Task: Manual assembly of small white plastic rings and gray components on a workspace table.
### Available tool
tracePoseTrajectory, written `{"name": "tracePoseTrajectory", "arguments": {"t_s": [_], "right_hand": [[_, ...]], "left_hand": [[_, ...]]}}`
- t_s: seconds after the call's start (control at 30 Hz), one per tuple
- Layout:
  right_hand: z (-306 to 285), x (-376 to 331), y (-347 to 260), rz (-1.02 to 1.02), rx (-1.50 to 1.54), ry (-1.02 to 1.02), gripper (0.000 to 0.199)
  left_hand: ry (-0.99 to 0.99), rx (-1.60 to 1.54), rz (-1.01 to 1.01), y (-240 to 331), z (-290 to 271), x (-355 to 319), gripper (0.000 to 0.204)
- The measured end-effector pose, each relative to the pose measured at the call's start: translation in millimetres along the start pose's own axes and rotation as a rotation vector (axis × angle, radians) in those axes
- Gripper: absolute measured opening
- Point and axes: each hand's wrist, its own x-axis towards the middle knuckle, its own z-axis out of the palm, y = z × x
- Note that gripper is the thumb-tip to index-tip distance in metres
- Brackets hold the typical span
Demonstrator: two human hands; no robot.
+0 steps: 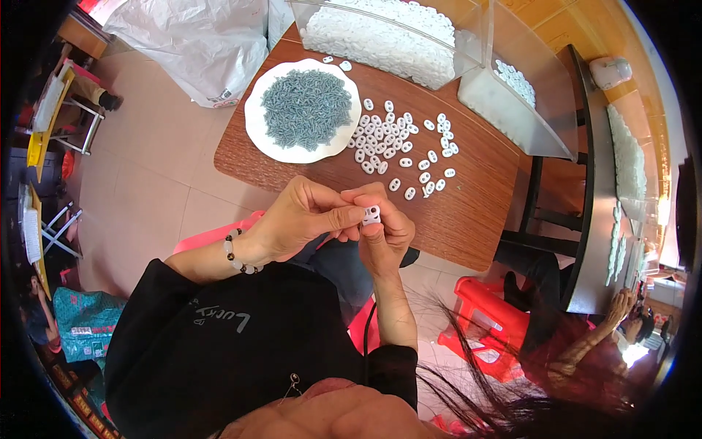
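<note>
Above my lap, just off the near edge of the table, my two hands meet at a small white plastic piece (372, 214) with two holes. My right hand (387, 234) pinches it between thumb and fingers. The thumb tip of my left hand (311, 216) presses against the piece's left end, its fingers curled behind. Anything else small between the fingers is hidden. Beyond lie many similar white oval two-hole pieces (395, 139), loose on the brown table (453, 219). A white scalloped plate (257, 139) heaped with small grey-blue screw-like parts (306, 110) stands to their left.
A clear bin (468, 44) of white pieces stands at the table's far edge, with another clear container (504, 110) beside it. A red stool (486, 325) and another person's arm (581, 358) are at the right. A white plastic bag (197, 47) lies far left.
</note>
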Motion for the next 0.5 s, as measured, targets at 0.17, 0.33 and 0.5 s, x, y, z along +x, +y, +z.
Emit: {"name": "tracePoseTrajectory", "arguments": {"t_s": [0.17, 0.33, 0.5], "right_hand": [[-0.2, 2.1, 4.5, -0.074, -0.058, 0.005, 0.043], [2.4, 2.5, 2.3, -0.053, -0.029, 0.024, 0.042], [2.0, 0.1, 2.8, -0.038, 0.010, 0.018, 0.039]], "left_hand": [[0.030, 0.004, 0.001, -2.7, 0.1, -0.5, 0.018], [0.023, 0.008, 0.006, -0.6, 0.3, 0.7, 0.018], [0.030, -0.005, -0.001, -1.2, 0.7, -0.2, 0.017]]}}
